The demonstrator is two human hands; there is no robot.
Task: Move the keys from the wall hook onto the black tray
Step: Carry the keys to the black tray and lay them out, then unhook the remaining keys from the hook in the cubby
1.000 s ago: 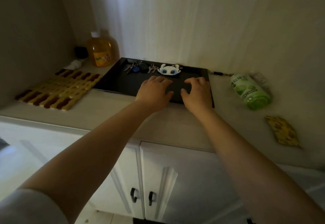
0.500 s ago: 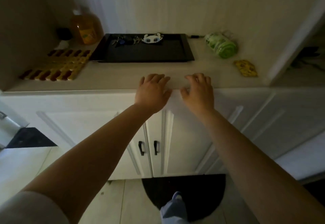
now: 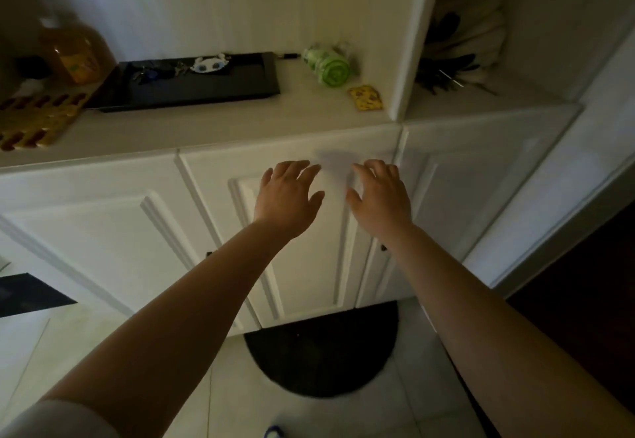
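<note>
The keys [image 3: 161, 71] lie on the black tray [image 3: 220, 89], strung along its far edge beside a white charm with blue eyes [image 3: 210, 65], so the placing step looks finished; no wall hook shows in this view. The tray sits on the white worktop [image 3: 213, 125], with an orange bottle [image 3: 74, 51] just to its left and a green roll-shaped pack [image 3: 328, 66] to its right, a small yellow packet [image 3: 366, 97] near that.

Both hands are away from the tray, held out in front of the cabinet doors [image 3: 295, 238] below the worktop edge. The left hand [image 3: 288, 197] is released, fingers spread and palm down, holding nothing. The right hand [image 3: 381, 195] is likewise loose and empty, its fingers slightly curled. Neither touches the tray or the keys, and I cannot tell whether the fingertips brush the cabinet front.

My judgement is that the task stands at its end, in the drawing-back phase. The next move calls for little: lower the arms clear of the worktop without knocking the tray, and perhaps check that the whole bunch rests inside the rim, which it appears to do from here.
</note>
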